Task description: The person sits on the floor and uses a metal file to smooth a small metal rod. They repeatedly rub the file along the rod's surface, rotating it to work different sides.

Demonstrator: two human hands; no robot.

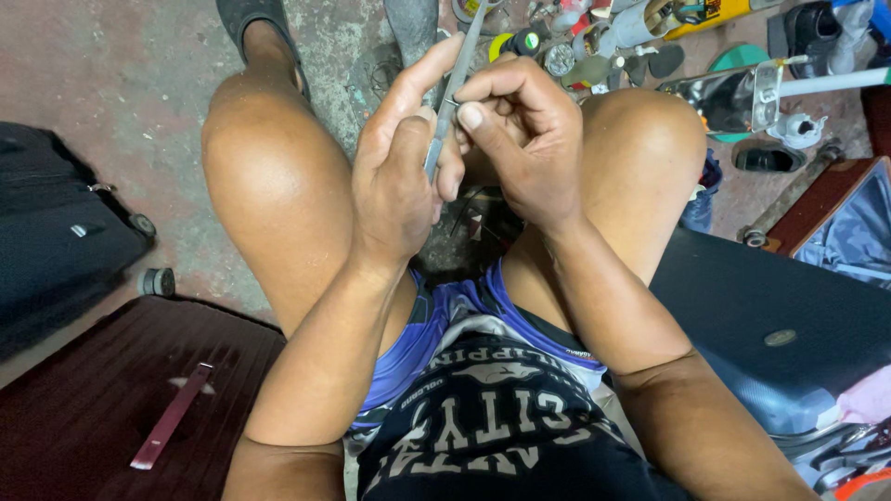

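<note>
Your left hand point(394, 176) grips a thin grey metal rod point(455, 83) at upper centre of the frame; your right hand point(520, 139) pinches a small pin against it, between your knees, with scattered tools point(594, 42) on the floor beyond

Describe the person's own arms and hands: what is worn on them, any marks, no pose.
Both forearms are bare, with no sleeves, gloves, watch or rings in view. The left hand and right hand show dark smudges of grime on fingers and knuckles. The right thumbnail is short and pale.
</note>
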